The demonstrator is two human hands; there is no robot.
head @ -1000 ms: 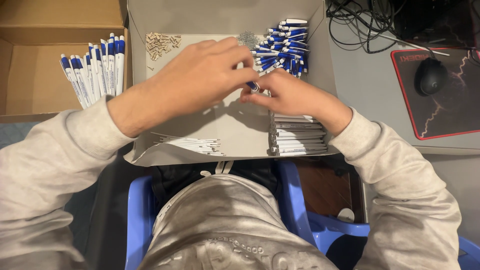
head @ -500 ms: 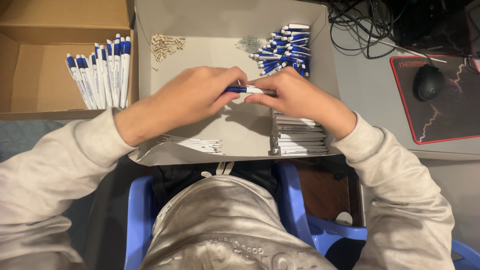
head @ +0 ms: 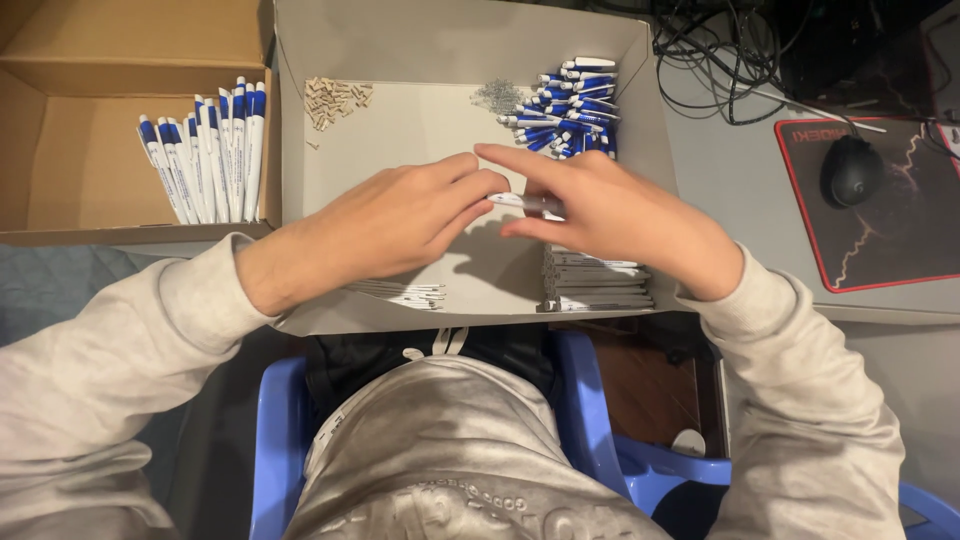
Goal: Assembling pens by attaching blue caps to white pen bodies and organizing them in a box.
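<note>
A shallow grey tray sits on the surface. Over its middle the left hand and right hand pinch one white pen between them. The pen looks light, stiff and smooth, best gripped along its barrel.

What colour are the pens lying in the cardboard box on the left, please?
The pens are white with blue ends, seen in the head view.
</note>
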